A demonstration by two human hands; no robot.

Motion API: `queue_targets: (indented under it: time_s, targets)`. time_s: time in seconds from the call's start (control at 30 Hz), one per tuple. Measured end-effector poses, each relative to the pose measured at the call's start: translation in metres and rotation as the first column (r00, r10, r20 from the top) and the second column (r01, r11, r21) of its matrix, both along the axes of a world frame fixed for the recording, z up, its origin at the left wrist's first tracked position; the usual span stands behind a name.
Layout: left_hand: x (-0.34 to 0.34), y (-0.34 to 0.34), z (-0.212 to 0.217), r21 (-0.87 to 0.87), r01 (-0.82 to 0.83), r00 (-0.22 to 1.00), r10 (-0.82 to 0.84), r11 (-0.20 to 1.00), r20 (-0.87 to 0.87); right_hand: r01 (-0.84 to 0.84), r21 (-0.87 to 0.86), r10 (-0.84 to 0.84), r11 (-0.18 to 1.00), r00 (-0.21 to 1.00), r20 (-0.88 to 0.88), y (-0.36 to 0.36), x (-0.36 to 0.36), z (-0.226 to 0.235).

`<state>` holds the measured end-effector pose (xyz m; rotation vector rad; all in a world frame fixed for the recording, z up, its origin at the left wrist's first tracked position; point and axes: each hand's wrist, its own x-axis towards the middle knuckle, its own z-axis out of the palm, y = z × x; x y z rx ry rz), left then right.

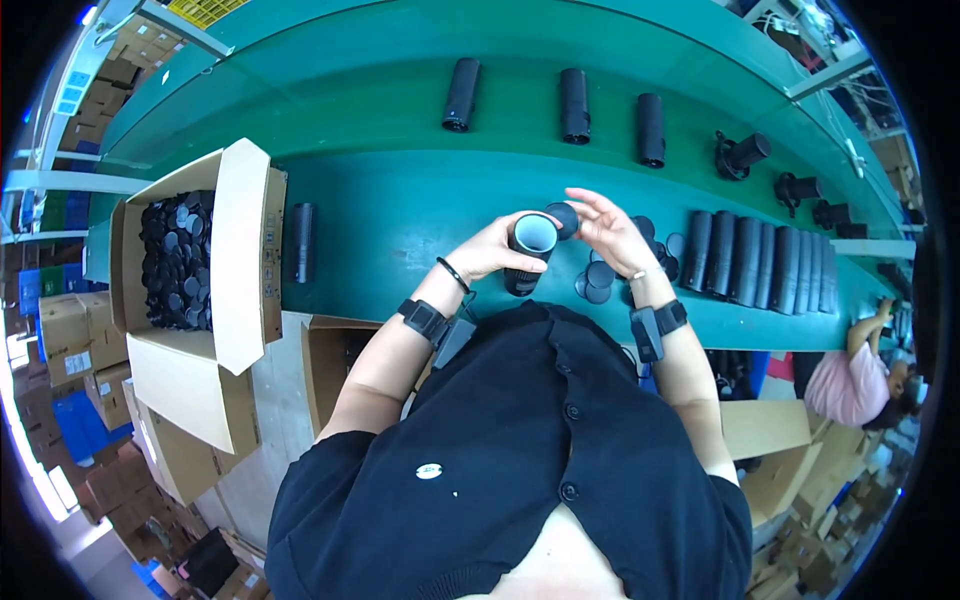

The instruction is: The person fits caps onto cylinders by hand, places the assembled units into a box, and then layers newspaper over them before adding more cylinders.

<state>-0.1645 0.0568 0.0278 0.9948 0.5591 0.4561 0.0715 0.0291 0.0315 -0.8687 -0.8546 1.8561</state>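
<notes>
My left hand (pixel 492 250) is wrapped round a black cylindrical tube (pixel 522 275), whose open end faces up and shows a pale inside (pixel 536 234). Between the thumb and fingers of my right hand (pixel 612 232) is a black round cap (pixel 563 219), close beside the tube's mouth. The other fingers of that hand are stretched out. Just below it, several loose round caps (pixel 598 275) lie on the green table, some black and some greyish, and more black caps (pixel 645 229) lie partly hidden behind my right hand.
A row of black tubes (pixel 747 258) lies to the right. More tubes (pixel 575 105) and bracketed parts (pixel 740 153) rest along the far shelf. One tube (pixel 304 243) is at left, beside an open carton (pixel 255 250) full of caps. A person (pixel 850 385) sits far right.
</notes>
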Motion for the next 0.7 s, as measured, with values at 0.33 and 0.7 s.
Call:
queue_targets:
  time_s: [0.33, 0.7]
  targets:
    - [0.01, -0.006, -0.014, -0.035, -0.067, 0.996, 0.069, 0.997, 0.061, -0.045, 0.019, 0.047, 0.999, 0.988, -0.146, -0.006, -0.001, -0.006]
    - [0.0, -0.004, -0.039, 0.045, -0.177, 0.984, 0.178, 0.983, -0.029, -0.083, -0.08, 0.051, 0.993, 0.937, -0.345, -0.026, 0.021, -0.006]
